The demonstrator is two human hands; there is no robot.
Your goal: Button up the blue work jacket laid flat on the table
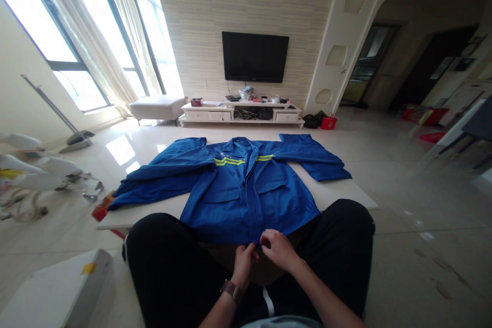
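Note:
A blue work jacket (223, 210) with yellow-green stripes across its chest lies front up on a low white table (363, 196). Its collar points away from me and both sleeves spread out to the sides. At the bottom hem, near the front opening, my left hand (245, 261) pinches the jacket's edge. Just to the right, my right hand (274, 247) grips the same hem with bent fingers. The fingertips of both hands are close together, and the exact bit of cloth between them is too small to make out.
My knees flank the table's near side. Beyond it stands a white TV cabinet (215, 115) below a wall-mounted television (255, 56). A grey bench (157, 107) is by the windows. A dustpan (79, 138) and a white box (57, 287) are on the left, a red bin (328, 123) behind right.

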